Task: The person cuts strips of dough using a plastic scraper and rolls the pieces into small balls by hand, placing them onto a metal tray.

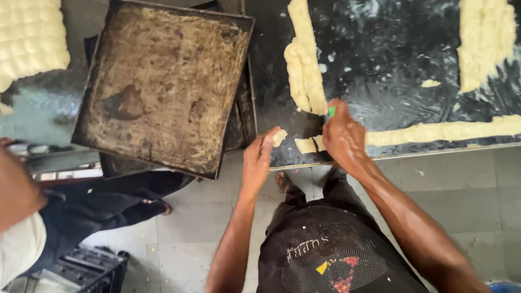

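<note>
**Dough scraps trimmed at the edge of a dark table**

Seen from above: right hand (pixel 342 135) closed around a small green-handled tool (pixel 331 111), blade hidden, pressed down where a long vertical strip of pale yellow dough (pixel 305 65) meets a horizontal strip of the same dough (pixel 445 130) along the near edge of the black, glossy table (pixel 380 65). Left hand (pixel 259 157) half curled, pinching a small cut piece of pale dough (pixel 279 137) between thumb and fingertips, right at the table's rim. Just beside it, a short cut block of dough (pixel 306 145), lying close to the edge. To the left, a worn, brown-stained square metal baking tray (pixel 163 81), stacked on other trays and overhanging them. Farther left, a scored slab of pale dough (pixel 30 38); at the lower left, another person's arm (pixel 16 190).

Likely risks: cut pieces nudged off the rim onto the grey tiled floor (pixel 461 190), given how near the edge they sit; soft dough tearing or sticking to the fingers under a light pinch; the overhanging tray tipping if bumped by an elbow.
</note>
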